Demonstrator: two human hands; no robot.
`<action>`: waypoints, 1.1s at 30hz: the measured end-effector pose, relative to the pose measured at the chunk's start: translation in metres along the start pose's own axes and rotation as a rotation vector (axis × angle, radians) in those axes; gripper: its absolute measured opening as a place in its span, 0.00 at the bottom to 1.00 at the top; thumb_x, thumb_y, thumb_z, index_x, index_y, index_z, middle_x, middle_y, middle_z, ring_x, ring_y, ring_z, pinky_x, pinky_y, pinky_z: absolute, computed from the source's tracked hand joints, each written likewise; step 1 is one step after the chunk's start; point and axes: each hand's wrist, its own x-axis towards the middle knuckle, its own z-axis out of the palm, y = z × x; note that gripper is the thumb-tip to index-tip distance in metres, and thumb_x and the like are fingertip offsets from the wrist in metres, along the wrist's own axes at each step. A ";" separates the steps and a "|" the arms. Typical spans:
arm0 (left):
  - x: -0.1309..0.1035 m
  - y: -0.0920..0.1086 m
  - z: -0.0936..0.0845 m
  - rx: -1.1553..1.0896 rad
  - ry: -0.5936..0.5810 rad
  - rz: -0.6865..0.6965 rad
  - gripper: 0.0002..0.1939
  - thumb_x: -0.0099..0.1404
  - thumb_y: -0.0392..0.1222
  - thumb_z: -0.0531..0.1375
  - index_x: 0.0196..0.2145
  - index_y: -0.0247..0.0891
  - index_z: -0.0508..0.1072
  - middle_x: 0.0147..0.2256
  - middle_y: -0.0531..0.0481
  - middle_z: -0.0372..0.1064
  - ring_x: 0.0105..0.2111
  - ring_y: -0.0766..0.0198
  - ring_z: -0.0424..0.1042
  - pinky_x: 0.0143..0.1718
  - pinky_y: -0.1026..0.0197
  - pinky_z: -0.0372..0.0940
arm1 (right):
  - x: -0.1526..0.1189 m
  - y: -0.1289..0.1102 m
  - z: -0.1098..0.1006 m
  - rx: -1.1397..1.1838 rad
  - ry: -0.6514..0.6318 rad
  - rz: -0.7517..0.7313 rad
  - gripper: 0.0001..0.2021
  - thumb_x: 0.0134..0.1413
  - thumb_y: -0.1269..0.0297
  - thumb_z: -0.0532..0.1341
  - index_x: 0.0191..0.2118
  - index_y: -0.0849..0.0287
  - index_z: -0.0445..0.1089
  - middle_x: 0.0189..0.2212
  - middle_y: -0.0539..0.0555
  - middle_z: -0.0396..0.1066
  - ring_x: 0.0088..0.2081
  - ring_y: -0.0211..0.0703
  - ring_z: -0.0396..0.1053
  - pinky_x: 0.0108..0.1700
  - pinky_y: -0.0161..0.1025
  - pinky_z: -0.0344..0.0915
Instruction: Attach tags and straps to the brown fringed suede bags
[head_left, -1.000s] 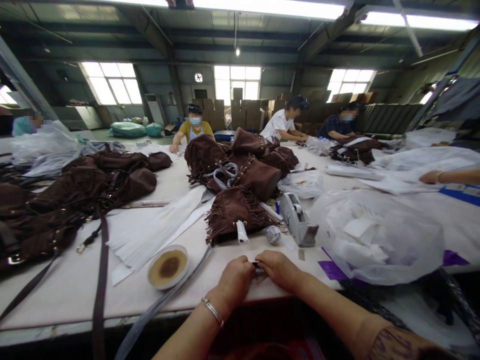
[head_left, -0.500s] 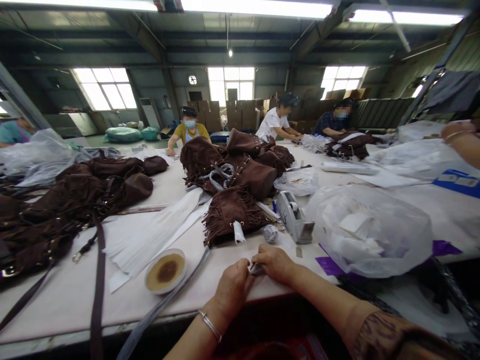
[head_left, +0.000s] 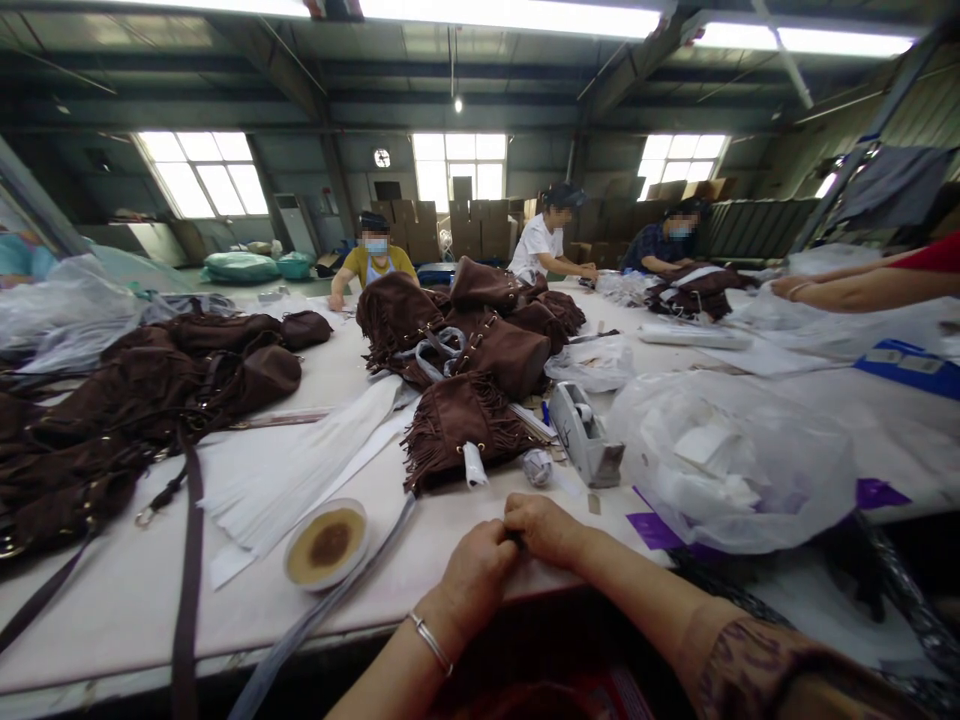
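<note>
Close together at the table's front edge are my left hand (head_left: 480,568) and my right hand (head_left: 546,528), fingers curled and meeting. Whatever lies between the fingertips is covered by the hands. Just beyond them rests a brown fringed bag (head_left: 457,425) with a white wrapped piece (head_left: 474,465) at its eyelets. A crumpled ball of paper or plastic (head_left: 537,467) sits in front of my right hand. Left of my left hand stands a round dish of yellowish-brown stuff (head_left: 327,545), and a grey wrapped strap (head_left: 330,600) runs past it over the edge.
A tape dispenser (head_left: 589,440) and a clear plastic bag of white scraps (head_left: 735,465) stand to the right. White paper sheets (head_left: 292,470) and brown bags (head_left: 150,400) cover the left. More brown bags (head_left: 480,330) are piled mid-table. Several people work around the table.
My left hand has moved slightly right and closer to my right hand, and the small greyish piece seen between them is now hidden. At the right, another person's arms reach over plastic.
</note>
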 end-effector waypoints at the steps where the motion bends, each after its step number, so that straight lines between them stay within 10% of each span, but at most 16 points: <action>1: 0.000 0.000 0.001 0.015 0.018 0.011 0.10 0.67 0.34 0.54 0.38 0.36 0.75 0.34 0.47 0.71 0.35 0.61 0.69 0.36 0.62 0.62 | 0.000 0.000 -0.001 -0.001 -0.002 -0.003 0.10 0.48 0.77 0.61 0.31 0.60 0.79 0.31 0.54 0.72 0.33 0.41 0.69 0.37 0.34 0.64; 10: -0.003 -0.003 0.007 -0.004 0.172 -0.005 0.07 0.64 0.30 0.56 0.38 0.37 0.72 0.31 0.48 0.70 0.31 0.61 0.69 0.34 0.62 0.64 | -0.012 0.000 0.004 0.090 0.135 0.055 0.17 0.50 0.78 0.60 0.46 0.62 0.75 0.41 0.58 0.78 0.43 0.47 0.73 0.49 0.40 0.66; 33: -0.003 -0.004 0.009 -0.011 0.147 0.053 0.09 0.70 0.37 0.56 0.36 0.40 0.76 0.31 0.49 0.69 0.31 0.63 0.68 0.32 0.63 0.60 | -0.008 0.011 0.013 0.064 0.188 0.065 0.12 0.46 0.80 0.60 0.27 0.60 0.79 0.33 0.54 0.73 0.34 0.40 0.70 0.38 0.35 0.65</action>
